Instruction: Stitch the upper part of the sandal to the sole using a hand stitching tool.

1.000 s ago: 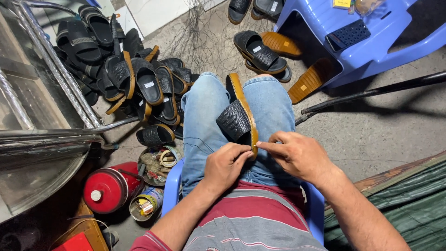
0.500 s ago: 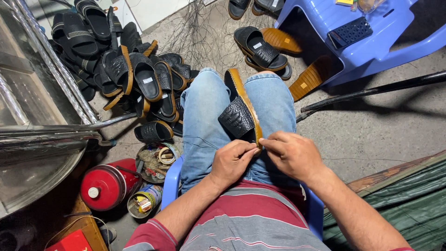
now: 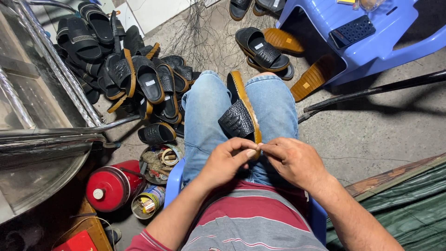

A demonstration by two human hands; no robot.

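Both hands meet over the lap: the left hand and the right hand pinch the near end of a black sandal between thumb and fingertips, so that end is hidden under the fingers. The sandal stands on its edge between the knees on the blue jeans, tan sole rim upward, textured black strap bulging to the left; its far end dips out of sight between the legs. What exactly the fingertips grip there cannot be made out. Left of the knees lies a heap of black sandals, overlapping too much to count. Ahead on the concrete floor, one more black sandal lies flat, with two bare tan soles beside it. One blue plastic stool stands at the upper right, cut off by the edge. Down left sit one red canister and one open tin, its contents unclear. A shiny metal frame fills the left side.
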